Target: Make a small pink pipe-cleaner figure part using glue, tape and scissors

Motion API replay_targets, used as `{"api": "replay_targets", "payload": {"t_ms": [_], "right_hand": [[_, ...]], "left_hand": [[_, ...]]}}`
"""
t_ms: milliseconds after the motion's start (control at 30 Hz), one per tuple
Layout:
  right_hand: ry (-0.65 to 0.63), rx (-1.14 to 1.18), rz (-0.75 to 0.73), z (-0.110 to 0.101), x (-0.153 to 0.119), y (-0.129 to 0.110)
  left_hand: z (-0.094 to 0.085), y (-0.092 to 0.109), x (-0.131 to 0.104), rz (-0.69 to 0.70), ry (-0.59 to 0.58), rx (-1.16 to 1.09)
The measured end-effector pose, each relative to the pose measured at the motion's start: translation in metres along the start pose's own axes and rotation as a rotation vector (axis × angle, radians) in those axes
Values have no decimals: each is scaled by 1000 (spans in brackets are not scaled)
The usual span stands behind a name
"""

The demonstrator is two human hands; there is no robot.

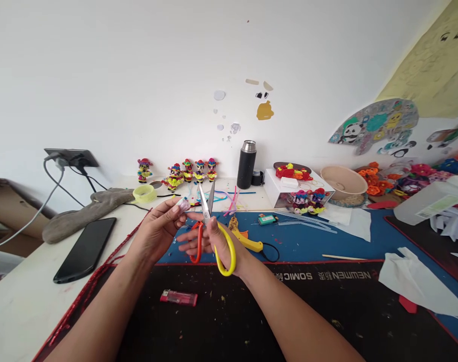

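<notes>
My left hand (159,226) pinches a small pale white-and-pink piece (183,204) between thumb and fingertips; what kind of thing it is I cannot make out. A pair of scissors (207,213) is in my right hand (216,240), thumb at the yellow handle loop and fingers by the red one. The blades are spread apart and point away from me, just right of the pale piece without touching it. Behind my right hand lies a yellow glue gun (251,243). On the dark mat nearer to me lies a red lighter (179,297).
Several small figurines (175,176) stand along the wall beside a roll of tape (144,193). A black thermos (247,165) stands behind my hands, with a white box (278,191) to its right. A phone (85,250) and red cords (100,274) lie at left.
</notes>
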State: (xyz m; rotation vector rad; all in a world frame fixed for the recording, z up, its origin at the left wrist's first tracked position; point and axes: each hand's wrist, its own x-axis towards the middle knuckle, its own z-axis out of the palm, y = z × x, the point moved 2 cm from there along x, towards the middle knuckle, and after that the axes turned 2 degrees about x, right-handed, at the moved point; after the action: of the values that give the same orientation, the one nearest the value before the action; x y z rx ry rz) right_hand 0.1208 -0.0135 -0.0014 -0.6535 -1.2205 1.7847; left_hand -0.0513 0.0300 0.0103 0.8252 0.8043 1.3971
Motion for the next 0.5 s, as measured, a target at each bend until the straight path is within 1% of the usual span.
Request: {"api": "replay_targets", "payload": {"t_ms": [33,100,200,267,400,500], "right_hand": [[-7,3,-1,0,0,1],[24,-1,23,0,1,2],[138,-31,75,0,1,1],[185,-67,98,0,0,0],[184,-144,136,2,-2,2],[173,-245,132,3,-3,6]], "left_hand": [[0,0,1,5,3,2],[0,0,1,26,7,0],[1,0,2,81,31,4],[0,0,1,114,49,30],[0,-2,-1,147,71,73],[0,-1,-2,174,82,82]]}}
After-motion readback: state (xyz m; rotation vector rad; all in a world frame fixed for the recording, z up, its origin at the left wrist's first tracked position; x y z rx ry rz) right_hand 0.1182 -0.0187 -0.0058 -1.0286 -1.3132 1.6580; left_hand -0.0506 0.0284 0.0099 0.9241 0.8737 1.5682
